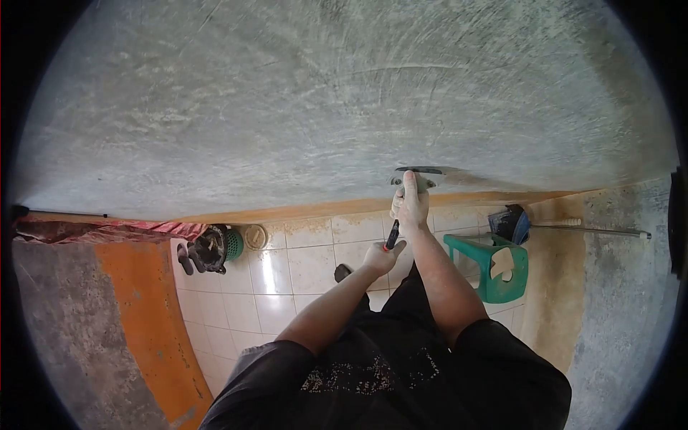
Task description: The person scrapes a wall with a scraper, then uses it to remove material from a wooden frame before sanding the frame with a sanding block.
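Note:
A dark, flat-edged tool touches the grey, streaked wall just above its orange lower band. My right hand is closed on this tool near its head, the thumb pointing up toward the wall. Lower down and a little to the left, my left hand wraps round a black and orange handle that slants up toward my right hand. Where the handle joins the head is hidden behind my right hand. Both hands look dusty.
A green plastic stool stands at the right, with a dark blue item behind it. Left on the tiled floor are a black bag, a green basket and a round lid. Red cloth hangs farther left.

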The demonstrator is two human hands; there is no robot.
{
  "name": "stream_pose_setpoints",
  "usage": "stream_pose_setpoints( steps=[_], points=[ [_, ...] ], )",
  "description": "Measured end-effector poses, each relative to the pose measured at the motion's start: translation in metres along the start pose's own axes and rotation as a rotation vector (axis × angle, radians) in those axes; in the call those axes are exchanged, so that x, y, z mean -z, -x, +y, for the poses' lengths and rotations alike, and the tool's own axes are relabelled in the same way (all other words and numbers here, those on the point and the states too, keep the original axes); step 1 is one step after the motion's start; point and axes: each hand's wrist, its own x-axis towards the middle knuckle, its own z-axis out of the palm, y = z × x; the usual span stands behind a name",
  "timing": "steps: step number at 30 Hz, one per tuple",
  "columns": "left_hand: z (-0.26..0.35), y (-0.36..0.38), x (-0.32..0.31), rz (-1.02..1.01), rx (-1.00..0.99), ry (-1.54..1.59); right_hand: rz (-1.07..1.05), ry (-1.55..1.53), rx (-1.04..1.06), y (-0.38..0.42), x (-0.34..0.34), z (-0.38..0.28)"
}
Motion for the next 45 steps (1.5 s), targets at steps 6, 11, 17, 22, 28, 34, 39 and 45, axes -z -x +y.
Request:
stream_pose_setpoints(
  steps=[6, 11, 17, 22, 28, 34, 39, 45],
  points=[
    [-0.009, -0.005, -0.006, 0.049, -0.061, 0.025, -0.007, 0.016, -0.024, -0.001, 0.004, 0.005],
    [-0.013, -0.008, -0.016, 0.068, -0.047, 0.060, -0.052, 0.014, -0.034, 0.001, 0.006, 0.000],
    [-0.010, -0.019, -0.014, 0.126, -0.115, 0.045, -0.088, 0.006, -0.021, -0.003, -0.002, -0.005],
    [0.000, -0.006, -0.010, 0.068, -0.007, 0.003, -0.070, 0.012, 0.010, 0.000, 0.001, -0.003],
    [0.003, -0.002, -0.014, 0.033, -0.031, 0.045, -0.088, 0.037, 0.040, 0.010, -0.003, -0.015],
    [0.006, 0.003, -0.016, 0.037, -0.037, 0.030, -0.023, 0.118, 0.101, 0.003, -0.001, -0.005],
    [-0.009, 0.000, -0.020, 0.011, 0.000, 0.056, 0.033, 0.097, 0.010, 0.009, 0.003, -0.007],
    [0.000, 0.007, -0.018, -0.017, 0.027, 0.050, -0.005, 0.122, 0.099, 0.013, 0.001, -0.008]
  ],
)
